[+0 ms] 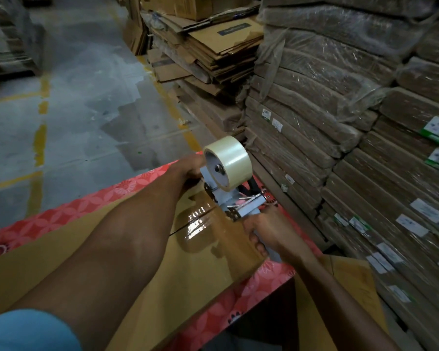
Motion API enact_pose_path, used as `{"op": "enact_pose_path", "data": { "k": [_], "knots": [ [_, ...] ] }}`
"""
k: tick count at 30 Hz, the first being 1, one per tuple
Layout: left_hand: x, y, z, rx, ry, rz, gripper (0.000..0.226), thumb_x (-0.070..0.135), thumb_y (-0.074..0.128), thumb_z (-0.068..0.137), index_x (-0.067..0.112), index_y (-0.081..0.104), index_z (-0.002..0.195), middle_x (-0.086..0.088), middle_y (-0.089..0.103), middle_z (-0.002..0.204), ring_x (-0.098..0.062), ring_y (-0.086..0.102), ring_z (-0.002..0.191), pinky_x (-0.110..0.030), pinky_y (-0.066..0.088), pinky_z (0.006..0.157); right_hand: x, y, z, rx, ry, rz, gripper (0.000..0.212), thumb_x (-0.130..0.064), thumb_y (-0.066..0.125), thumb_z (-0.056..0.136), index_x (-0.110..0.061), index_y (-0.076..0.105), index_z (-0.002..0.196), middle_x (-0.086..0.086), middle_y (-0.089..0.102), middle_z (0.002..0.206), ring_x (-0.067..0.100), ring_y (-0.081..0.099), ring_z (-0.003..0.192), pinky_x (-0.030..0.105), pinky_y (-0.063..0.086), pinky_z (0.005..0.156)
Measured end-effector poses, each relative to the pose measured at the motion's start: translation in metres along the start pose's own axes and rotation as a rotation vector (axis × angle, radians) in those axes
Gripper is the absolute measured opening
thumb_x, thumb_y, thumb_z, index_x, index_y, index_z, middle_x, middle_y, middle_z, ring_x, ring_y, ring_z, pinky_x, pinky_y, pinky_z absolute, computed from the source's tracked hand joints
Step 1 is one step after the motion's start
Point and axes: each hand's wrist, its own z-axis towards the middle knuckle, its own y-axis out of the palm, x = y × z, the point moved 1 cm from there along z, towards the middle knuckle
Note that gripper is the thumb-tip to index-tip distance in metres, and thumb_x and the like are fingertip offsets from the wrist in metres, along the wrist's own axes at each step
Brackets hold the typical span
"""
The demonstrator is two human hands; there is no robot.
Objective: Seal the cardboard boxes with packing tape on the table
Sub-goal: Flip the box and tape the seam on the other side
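Cardboard: one box (61, 249), one dispenser (232, 183), left hand (190, 168), right hand (269, 234).

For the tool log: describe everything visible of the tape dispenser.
The grey metal tape dispenser carries a roll of clear packing tape on its hub. It tilts nose-down against the flat brown cardboard box, at the far end of a glossy taped strip. The right hand grips its handle; the left hand sits beside the roll.
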Motion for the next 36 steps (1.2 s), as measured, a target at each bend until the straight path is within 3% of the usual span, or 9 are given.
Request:
{"op": "enact_pose_path", "data": {
  "k": [3, 7, 11, 17, 22, 26, 29, 32, 36],
  "knots": [
    [-0.007, 0.010, 0.005, 0.079, -0.066, 0.161, 0.042, 0.027, 0.045, 0.102, 0.011, 0.049, 0.141, -0.020, 0.048, 0.143, -0.042, 0.047, 0.129, -0.057, 0.037, 0.108, 0.022, -0.003, -0.010, 0.028, 0.017, 0.027, 0.021, 0.003, 0.058, 0.077, -0.004, 0.056, 0.057, 0.012, 0.046, 0.050, 0.019, 0.039, 0.036, 0.026, 0.031, 0.044],
    [-0.003, 0.031, -0.012, 0.380, -0.137, 0.043, 0.051, 0.045, 0.050, 0.097, 0.013, 0.046, 0.137, -0.016, 0.049, 0.137, -0.037, 0.045, 0.126, -0.056, 0.033, 0.107, 0.026, 0.004, -0.014, 0.044, -0.041, 0.062, 0.014, -0.004, 0.060, 0.065, -0.006, 0.055, 0.052, 0.014, 0.047, 0.049, 0.022, 0.041, 0.038, 0.029, 0.031, 0.045],
    [-0.014, 0.046, -0.017, 0.194, -0.066, 0.099, 0.078, 0.039, 0.067, 0.086, 0.012, 0.030, 0.149, -0.014, 0.041, 0.147, -0.034, 0.038, 0.135, -0.053, 0.030, 0.109, 0.022, 0.002, -0.011, 0.026, -0.022, 0.035, 0.014, 0.000, 0.059, 0.075, -0.003, 0.056, 0.062, 0.013, 0.048, 0.052, 0.022, 0.042, 0.039, 0.028, 0.033, 0.044],
    [-0.023, 0.028, 0.001, 0.188, -0.117, 0.141, 0.071, 0.034, 0.066, 0.090, 0.013, 0.031, 0.148, -0.011, 0.038, 0.150, -0.030, 0.037, 0.138, -0.053, 0.027, 0.112, -0.007, 0.007, 0.006, 0.005, -0.101, -0.005, 0.020, 0.004, 0.057, 0.073, -0.007, 0.051, 0.058, 0.011, 0.044, 0.050, 0.019, 0.037, 0.034, 0.023, 0.030, 0.041],
    [-0.028, 0.025, 0.011, 0.177, -0.133, 0.136, 0.065, 0.034, 0.055, 0.096, 0.011, 0.028, 0.150, -0.012, 0.034, 0.156, -0.031, 0.031, 0.143, -0.062, 0.017, 0.113, -0.009, -0.001, 0.007, 0.009, -0.110, -0.038, 0.017, 0.001, 0.057, 0.069, -0.007, 0.053, 0.055, 0.011, 0.045, 0.050, 0.020, 0.038, 0.037, 0.026, 0.032, 0.041],
    [-0.027, 0.027, 0.012, 0.197, -0.158, 0.121, 0.069, 0.057, 0.031, 0.099, 0.015, 0.028, 0.154, -0.010, 0.027, 0.161, -0.030, 0.021, 0.149, -0.068, 0.003, 0.115, 0.035, -0.017, -0.012, 0.062, 0.052, -0.019, 0.033, 0.009, 0.053, 0.078, -0.006, 0.052, 0.050, 0.010, 0.043, 0.049, 0.019, 0.037, 0.038, 0.025, 0.030, 0.044],
    [-0.010, 0.030, 0.000, 0.228, -0.196, 0.120, 0.078, 0.064, 0.026, 0.099, 0.014, 0.019, 0.158, -0.010, 0.014, 0.166, -0.030, 0.007, 0.154, -0.067, -0.006, 0.115, 0.053, -0.023, -0.024, 0.081, 0.012, 0.002, 0.031, 0.006, 0.055, 0.077, -0.010, 0.057, 0.051, 0.005, 0.047, 0.043, 0.019, 0.041, 0.036, 0.025, 0.035, 0.046],
    [0.014, 0.049, -0.023, 0.207, -0.143, 0.095, 0.087, 0.058, 0.037, 0.099, 0.009, -0.002, 0.159, -0.013, -0.008, 0.167, -0.031, -0.011, 0.154, -0.064, -0.009, 0.116, 0.051, -0.023, -0.025, 0.089, -0.034, -0.024, 0.025, -0.010, 0.054, 0.087, -0.014, 0.057, 0.062, -0.002, 0.052, 0.041, 0.018, 0.050, 0.036, 0.024, 0.042, 0.047],
    [0.019, 0.063, -0.041, 0.162, -0.087, 0.202, 0.091, 0.033, 0.054, 0.097, 0.008, -0.009, 0.159, -0.013, -0.015, 0.166, -0.031, -0.013, 0.153, -0.061, -0.003, 0.120, 0.048, -0.023, -0.027, 0.072, -0.010, 0.017, 0.030, -0.003, 0.052, 0.089, -0.006, 0.055, 0.059, 0.010, 0.050, 0.049, 0.019, 0.045, 0.035, 0.024, 0.037, 0.044]
  ]
}}
